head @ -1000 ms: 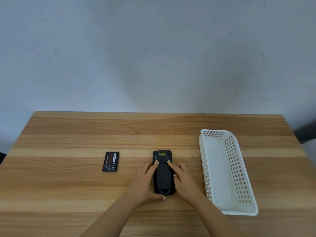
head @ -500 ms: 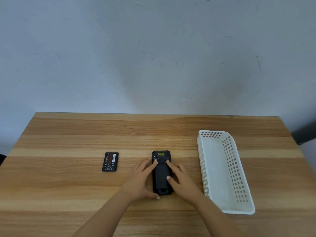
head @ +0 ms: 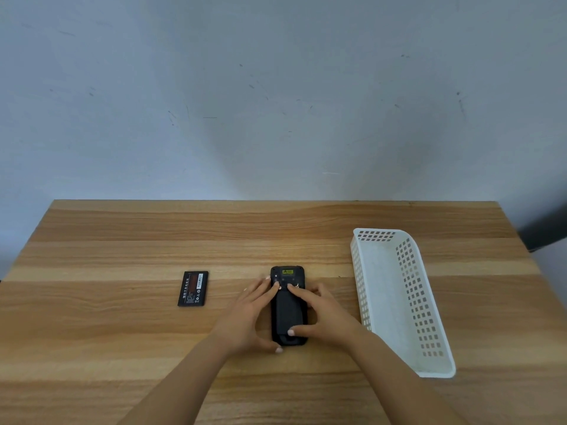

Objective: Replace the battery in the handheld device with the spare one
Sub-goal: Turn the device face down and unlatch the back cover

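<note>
Handheld device (head: 288, 311) under both hands, seemingly face-down.

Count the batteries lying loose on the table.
1. The spare battery lies flat on the table, left of the handheld device and clear of both hands. Any battery inside the device is hidden.

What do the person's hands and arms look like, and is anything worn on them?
Both arms are bare up to the frame edge: no sleeves show. The left hand and the right hand wear no gloves, and no watch, ring or bracelet is visible. The fingernails are short and look pale. No marks or tattoos can be seen.
</note>
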`<state>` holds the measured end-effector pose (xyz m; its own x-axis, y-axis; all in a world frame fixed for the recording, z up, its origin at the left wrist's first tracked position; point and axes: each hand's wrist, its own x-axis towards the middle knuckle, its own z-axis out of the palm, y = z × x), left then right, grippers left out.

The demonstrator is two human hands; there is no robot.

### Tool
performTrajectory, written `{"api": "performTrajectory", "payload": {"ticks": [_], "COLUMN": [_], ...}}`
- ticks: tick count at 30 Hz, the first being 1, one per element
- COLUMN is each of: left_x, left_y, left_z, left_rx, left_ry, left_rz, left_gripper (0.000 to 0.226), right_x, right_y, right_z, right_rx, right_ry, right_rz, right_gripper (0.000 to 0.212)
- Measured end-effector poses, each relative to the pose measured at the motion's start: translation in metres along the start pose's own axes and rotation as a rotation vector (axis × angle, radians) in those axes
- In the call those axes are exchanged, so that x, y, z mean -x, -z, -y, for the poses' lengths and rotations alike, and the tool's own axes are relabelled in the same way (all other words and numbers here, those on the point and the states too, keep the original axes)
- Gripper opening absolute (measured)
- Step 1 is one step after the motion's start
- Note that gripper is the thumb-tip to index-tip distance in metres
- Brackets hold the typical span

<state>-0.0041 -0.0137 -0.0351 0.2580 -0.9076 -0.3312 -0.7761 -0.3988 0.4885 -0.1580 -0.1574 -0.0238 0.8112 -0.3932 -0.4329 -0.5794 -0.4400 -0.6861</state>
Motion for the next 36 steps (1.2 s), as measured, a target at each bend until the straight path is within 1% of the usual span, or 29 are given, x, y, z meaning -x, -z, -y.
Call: {"api": "performTrajectory", "payload": {"ticks": [8,12,18,25,28,31,36], "left_x": [0.001,0.002,0.003,0.004,0.004,0.004,0.005], "left_y": [-0.001,-0.003,-0.008,-0.011,-0.011,-0.011,-0.01], "left_z": [0.0,0.0,0.004,0.007,0.006,0.007,0.006], "left_rx": [0.004,0.022,0.13,0.237,0.262,0.265,0.259], "left_ry": [-0.017,-0.016,-0.031,-0.022,-0.025,-0.018,-0.018], "left_rz": [-0.007,-0.023,-0.02,-0.011,-0.013,-0.016,-0.017], "left_gripper": [0.122,0.122,0.122,0.121,0.121,0.122,0.123], "right_x": [-0.005,-0.009,0.001,0.005,0.004,0.004,-0.008], "right_y": [0.002,0.005,0.007,0.001,-0.003,-0.004,0.0], "right_z": [0.006,0.011,0.004,0.003,0.004,0.007,0.018], "right_rx": [-0.013,-0.019,0.032,0.066,0.062,0.008,-0.043], "right_ry": [-0.015,-0.035,0.012,0.01,0.01,-0.007,-0.057], "right_rz": [-0.014,0.01,0.02,0.005,-0.021,-0.038,-0.058], "right_gripper": [0.087,0.086,0.092,0.098,0.097,0.093,0.075]}}
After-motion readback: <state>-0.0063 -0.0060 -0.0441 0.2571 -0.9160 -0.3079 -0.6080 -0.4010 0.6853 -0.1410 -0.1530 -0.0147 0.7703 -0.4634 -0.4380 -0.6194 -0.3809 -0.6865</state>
